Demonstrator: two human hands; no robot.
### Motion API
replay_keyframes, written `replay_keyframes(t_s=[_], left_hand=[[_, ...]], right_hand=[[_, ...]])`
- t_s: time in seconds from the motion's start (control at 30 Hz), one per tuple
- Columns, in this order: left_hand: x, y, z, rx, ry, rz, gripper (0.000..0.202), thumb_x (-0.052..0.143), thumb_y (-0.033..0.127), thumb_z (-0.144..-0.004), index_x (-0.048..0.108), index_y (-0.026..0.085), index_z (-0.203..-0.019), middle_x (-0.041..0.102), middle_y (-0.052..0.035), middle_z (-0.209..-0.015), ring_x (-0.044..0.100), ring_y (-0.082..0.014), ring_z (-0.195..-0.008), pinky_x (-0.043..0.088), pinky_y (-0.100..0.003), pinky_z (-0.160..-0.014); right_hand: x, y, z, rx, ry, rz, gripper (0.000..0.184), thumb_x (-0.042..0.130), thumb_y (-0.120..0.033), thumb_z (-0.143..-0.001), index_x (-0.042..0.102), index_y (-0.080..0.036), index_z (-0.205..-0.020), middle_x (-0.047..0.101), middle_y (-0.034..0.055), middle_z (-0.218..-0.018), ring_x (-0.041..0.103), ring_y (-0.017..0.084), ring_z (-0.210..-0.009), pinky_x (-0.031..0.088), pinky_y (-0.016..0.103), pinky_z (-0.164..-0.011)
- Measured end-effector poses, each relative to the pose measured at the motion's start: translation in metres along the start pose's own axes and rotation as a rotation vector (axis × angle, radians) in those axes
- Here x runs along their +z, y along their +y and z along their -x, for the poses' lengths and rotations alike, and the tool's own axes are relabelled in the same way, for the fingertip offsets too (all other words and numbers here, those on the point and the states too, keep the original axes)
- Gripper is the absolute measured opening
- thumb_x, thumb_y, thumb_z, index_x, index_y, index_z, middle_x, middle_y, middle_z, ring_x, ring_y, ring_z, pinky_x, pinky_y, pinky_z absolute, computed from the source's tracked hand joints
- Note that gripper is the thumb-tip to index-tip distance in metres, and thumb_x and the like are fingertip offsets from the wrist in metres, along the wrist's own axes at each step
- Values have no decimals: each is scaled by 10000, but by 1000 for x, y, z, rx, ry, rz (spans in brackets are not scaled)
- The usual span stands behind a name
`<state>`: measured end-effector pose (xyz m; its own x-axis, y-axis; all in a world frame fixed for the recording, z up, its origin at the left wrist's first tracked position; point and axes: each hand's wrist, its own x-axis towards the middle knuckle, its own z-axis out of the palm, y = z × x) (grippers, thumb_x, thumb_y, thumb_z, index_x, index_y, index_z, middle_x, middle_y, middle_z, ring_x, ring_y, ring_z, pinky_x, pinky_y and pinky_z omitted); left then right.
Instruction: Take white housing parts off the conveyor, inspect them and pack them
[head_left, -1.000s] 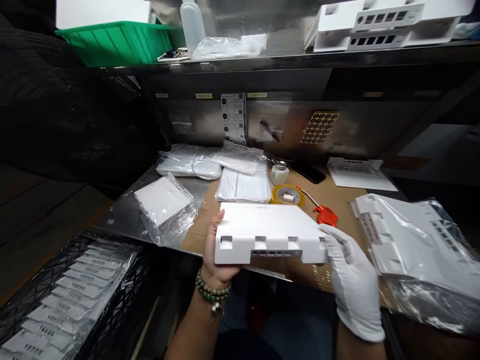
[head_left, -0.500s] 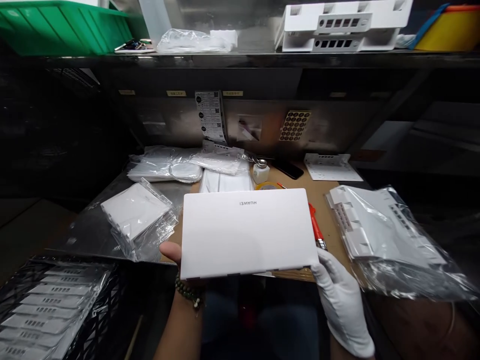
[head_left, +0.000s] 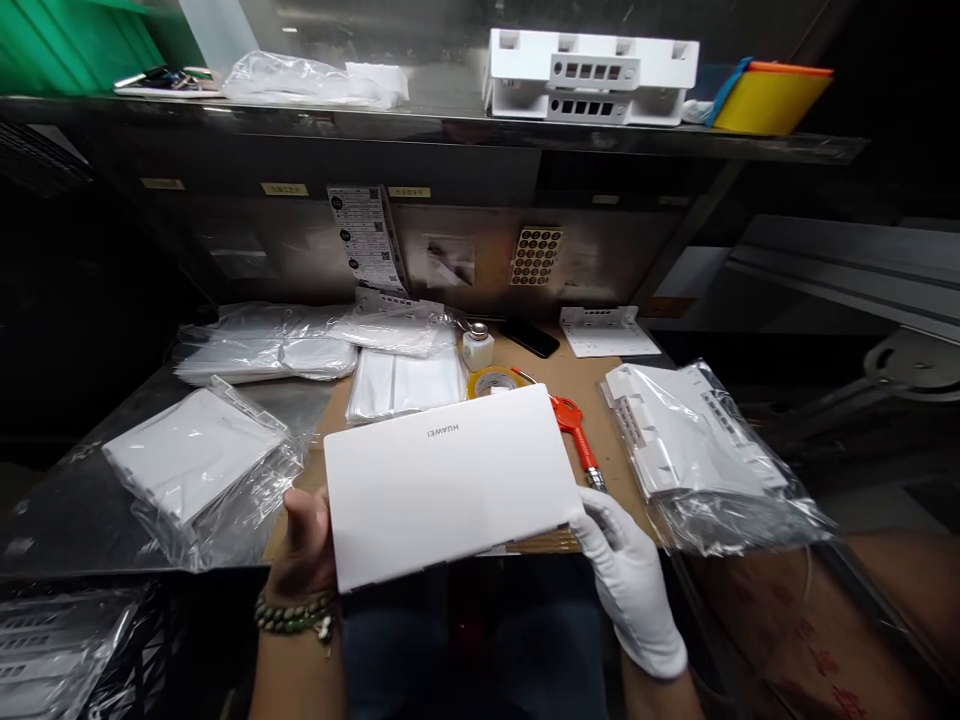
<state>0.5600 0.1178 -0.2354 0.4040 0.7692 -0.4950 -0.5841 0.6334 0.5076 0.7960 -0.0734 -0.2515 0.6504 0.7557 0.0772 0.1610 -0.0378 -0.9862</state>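
A white rectangular plastic cover (head_left: pixel 450 500) marked HUAWEI, its lettering upside down to me, is held up over the table's front edge. My bare left hand (head_left: pixel 309 535) grips its left end, with the thumb raised and the other fingers hidden behind. At the lower right corner, my white-gloved right hand (head_left: pixel 626 575) closes on the cover. Just beyond the cover's right end lies a red-handled tool (head_left: pixel 576 440). A roll of yellow tape (head_left: pixel 493 381) is partly behind its top edge.
Bagged white covers (head_left: pixel 199 450) lie left, and more bagged housings (head_left: pixel 690 430) lie right. Behind are clear plastic bags (head_left: pixel 262 340), a white pump bottle (head_left: pixel 478 346), a phone (head_left: pixel 529 337) and a white housing (head_left: pixel 609 332). A metal shelf (head_left: pixel 435 122) overhangs the table.
My view has swung to the right, so the scene sits further left. The cover has tilted, its left end now lower, and more of my left hand shows. Both hands keep their hold.
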Motion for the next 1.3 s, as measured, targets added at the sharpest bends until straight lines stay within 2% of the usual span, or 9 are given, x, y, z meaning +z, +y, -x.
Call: replay_keyframes(t_s=[0.13,0.33,0.53,0.7,0.87,0.97,1.1,1.2,1.3], left_hand=[[6,10,-8,94,50,-196,472,761,98,-867,686,151,-1330,804,-88,-1038,760,-264,-1014,619,-254,-858],[10,7,1,194,-59,-297,604,741,-179,-685,790,215,-1141,813,-33,-926,762,-265,-1004,604,-220,-827],[17,5,6,288,-315,-550,228,933,96,-662,826,206,-830,803,-87,-897,736,-348,-1057,600,-378,-954],[2,3,-5,554,-630,-797,158,774,349,-908,837,214,-959,800,-117,-968,740,-276,-969,586,-356,-925],[-7,1,-10,581,-680,-837,169,725,357,-949,829,247,-1024,799,-108,-979,728,-285,-1009,560,-422,-984],[-6,-3,-9,588,-619,-773,491,665,664,-900,825,223,-1046,741,-153,-1252,568,-368,-1344,442,-499,-1154],[-13,-5,-7,288,-310,-160,719,358,791,-968,678,285,-1366,479,-45,-1615,232,-277,-1590,178,-472,-1309],[-34,8,-7,-165,-552,71,641,392,624,-1044,584,188,-1474,542,-117,-1555,308,-299,-1559,164,-487,-1311],[-59,28,-10,-350,-788,193,515,368,345,-1069,556,133,-1498,636,-152,-1441,445,-330,-1477,201,-539,-1296]], right_hand=[[-9,10,-13,-100,-75,158,252,682,-346,-976,752,-287,-1211,739,48,-1278,694,229,-1195,522,409,-1123],[-9,12,-26,-43,-31,80,425,738,-356,-941,668,-308,-1357,728,49,-1287,688,230,-1184,523,424,-1108],[-5,10,-26,-83,8,20,251,791,-305,-898,739,-286,-1143,773,13,-1120,731,180,-1036,564,302,-1002],[-4,9,-26,-156,17,57,178,780,-279,-908,735,-284,-1081,780,-6,-1049,740,146,-964,588,226,-901],[-2,12,-25,-218,31,96,163,777,-249,-909,733,-281,-1063,787,-14,-1025,751,136,-934,592,208,-908],[-2,14,-23,-306,62,91,215,778,-171,-893,728,-294,-1063,790,-33,-1029,758,120,-923,587,190,-926],[-1,9,-21,-470,-40,-18,314,666,-56,-933,702,-315,-1107,760,-3,-1213,741,174,-1093,603,317,-991],[9,3,-29,-601,-326,53,297,596,-100,-988,690,-295,-1191,708,69,-1338,704,241,-1198,608,413,-987],[26,2,-63,-731,-540,238,279,629,-155,-990,691,-283,-1229,710,66,-1335,684,217,-1227,581,373,-1023]])
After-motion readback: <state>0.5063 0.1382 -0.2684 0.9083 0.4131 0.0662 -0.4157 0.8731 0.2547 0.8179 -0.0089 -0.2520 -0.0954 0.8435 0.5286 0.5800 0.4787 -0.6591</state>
